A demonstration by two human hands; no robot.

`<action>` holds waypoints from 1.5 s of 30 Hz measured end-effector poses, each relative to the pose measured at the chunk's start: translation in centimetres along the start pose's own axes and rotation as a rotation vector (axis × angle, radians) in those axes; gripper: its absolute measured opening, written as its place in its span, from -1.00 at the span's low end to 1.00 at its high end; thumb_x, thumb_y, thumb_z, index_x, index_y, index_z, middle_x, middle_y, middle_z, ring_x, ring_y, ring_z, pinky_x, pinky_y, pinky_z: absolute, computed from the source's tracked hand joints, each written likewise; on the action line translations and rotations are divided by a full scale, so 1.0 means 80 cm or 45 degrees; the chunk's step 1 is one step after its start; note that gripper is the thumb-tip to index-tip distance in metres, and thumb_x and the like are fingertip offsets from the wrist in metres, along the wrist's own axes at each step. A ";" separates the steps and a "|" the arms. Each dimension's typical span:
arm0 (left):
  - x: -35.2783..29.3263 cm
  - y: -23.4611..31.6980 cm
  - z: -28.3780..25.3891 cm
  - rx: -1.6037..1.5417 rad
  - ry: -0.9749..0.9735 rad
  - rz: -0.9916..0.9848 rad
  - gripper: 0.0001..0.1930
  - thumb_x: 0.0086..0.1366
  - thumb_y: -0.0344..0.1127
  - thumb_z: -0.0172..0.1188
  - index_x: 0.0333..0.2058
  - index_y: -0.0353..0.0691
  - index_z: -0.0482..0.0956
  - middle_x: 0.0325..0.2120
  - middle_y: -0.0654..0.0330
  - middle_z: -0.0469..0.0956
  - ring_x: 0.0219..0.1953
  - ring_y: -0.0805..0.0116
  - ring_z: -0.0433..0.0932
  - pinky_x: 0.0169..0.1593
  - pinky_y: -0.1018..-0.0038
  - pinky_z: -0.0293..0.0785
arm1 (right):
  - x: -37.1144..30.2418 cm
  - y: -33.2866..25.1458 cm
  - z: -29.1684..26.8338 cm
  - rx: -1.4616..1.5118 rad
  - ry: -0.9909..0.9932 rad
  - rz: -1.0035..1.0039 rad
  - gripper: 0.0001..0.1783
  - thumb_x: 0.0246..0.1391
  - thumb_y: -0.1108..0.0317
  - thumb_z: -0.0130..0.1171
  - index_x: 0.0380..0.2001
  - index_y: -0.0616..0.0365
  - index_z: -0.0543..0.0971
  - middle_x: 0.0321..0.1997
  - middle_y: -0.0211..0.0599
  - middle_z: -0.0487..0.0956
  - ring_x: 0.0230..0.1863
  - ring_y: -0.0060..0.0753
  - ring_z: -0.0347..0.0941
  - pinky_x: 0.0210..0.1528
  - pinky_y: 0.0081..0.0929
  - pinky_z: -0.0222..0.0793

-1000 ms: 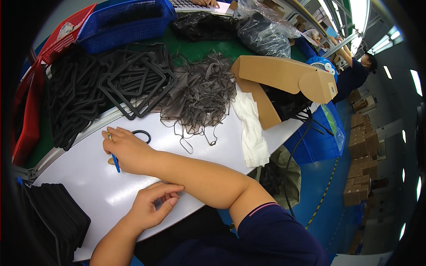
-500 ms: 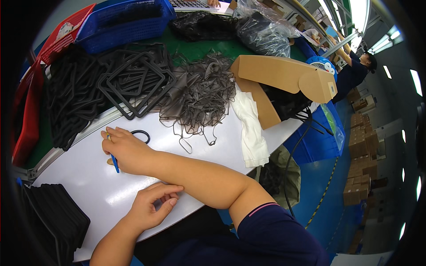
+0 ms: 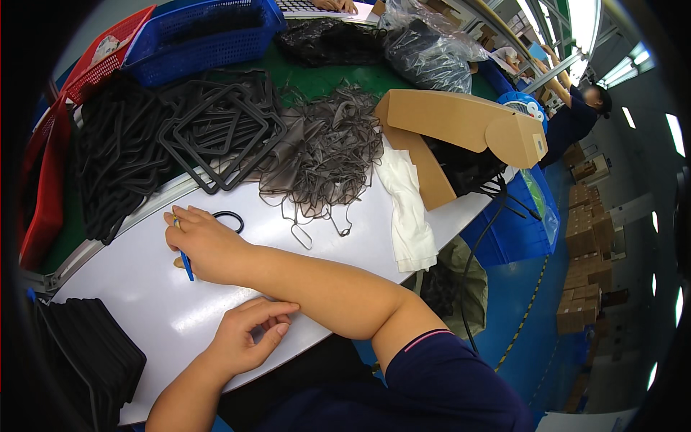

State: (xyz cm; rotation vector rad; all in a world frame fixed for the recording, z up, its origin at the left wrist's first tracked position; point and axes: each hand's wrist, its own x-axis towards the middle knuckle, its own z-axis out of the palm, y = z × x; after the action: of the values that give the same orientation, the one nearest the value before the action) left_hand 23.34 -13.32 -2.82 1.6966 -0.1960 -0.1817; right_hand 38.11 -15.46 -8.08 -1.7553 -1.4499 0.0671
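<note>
My right hand point(image 3: 209, 246) is low over the white table, its arm reaching across from the right. It is closed around a slim blue pen-like tool point(image 3: 187, 266); the blue tip shows below the hand and a yellow bit by the fingers. The palm side is hidden. Beside this hand lies a black ring-shaped loop point(image 3: 229, 220), partly covered by it. My left hand point(image 3: 250, 335) is empty, its fingers loosely curled and the thumb apart. Its index fingertip touches or nearly touches my right forearm. Nearby are piled black frames point(image 3: 216, 137) and a tangle of dark mesh pieces with thin loops point(image 3: 327, 155).
A stack of black frames point(image 3: 90, 353) stands at the near left. White cloth point(image 3: 404, 209) and an open cardboard box point(image 3: 439, 119) with black cables lie right. Blue point(image 3: 209, 43) and red point(image 3: 104, 61) baskets stand behind. Another person point(image 3: 572, 119) works at the far right.
My left hand has shifted very slightly; my right hand and the tool stay in place. At the top edge, another person's hands have moved a little.
</note>
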 end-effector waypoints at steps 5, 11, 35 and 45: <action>0.001 0.002 0.001 0.010 -0.005 0.011 -0.66 0.22 -0.52 0.20 -0.01 -0.26 0.64 -0.35 0.12 0.61 -0.36 0.44 0.57 -0.23 0.54 0.48 | 0.000 -0.001 -0.001 0.002 -0.005 0.008 -0.70 0.01 0.38 0.35 -0.32 0.18 0.39 0.28 0.29 0.38 0.41 0.26 0.18 0.45 0.05 0.06; 0.001 0.000 0.002 0.013 0.007 0.049 -0.66 0.21 -0.54 0.20 -0.02 -0.25 0.64 -0.37 0.13 0.60 -0.40 0.45 0.55 -0.26 0.55 0.48 | 0.000 0.000 -0.001 -0.001 0.004 -0.005 -0.70 0.01 0.38 0.35 -0.32 0.18 0.40 0.28 0.29 0.39 0.40 0.27 0.19 0.45 0.05 0.05; 0.000 -0.002 0.004 0.043 0.004 0.065 -0.68 0.25 -0.50 0.23 -0.01 -0.20 0.64 -0.36 0.13 0.61 -0.40 0.40 0.55 -0.29 0.51 0.50 | -0.001 -0.001 -0.001 -0.023 -0.014 -0.001 -0.70 0.03 0.36 0.33 -0.32 0.18 0.39 0.29 0.29 0.38 0.41 0.25 0.18 0.46 0.04 0.04; 0.000 -0.002 0.003 0.049 -0.009 0.069 -0.67 0.25 -0.51 0.23 0.00 -0.20 0.64 -0.35 0.13 0.61 -0.38 0.39 0.56 -0.27 0.51 0.51 | -0.001 -0.003 -0.002 -0.030 -0.022 -0.003 -0.70 0.04 0.35 0.33 -0.31 0.18 0.39 0.29 0.31 0.37 0.42 0.26 0.16 0.46 0.05 0.02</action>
State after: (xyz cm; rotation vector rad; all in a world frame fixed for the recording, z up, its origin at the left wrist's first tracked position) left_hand 23.25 -13.55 -3.04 1.7273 -0.2520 -0.1441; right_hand 38.01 -15.59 -7.89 -1.7759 -1.4708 0.0647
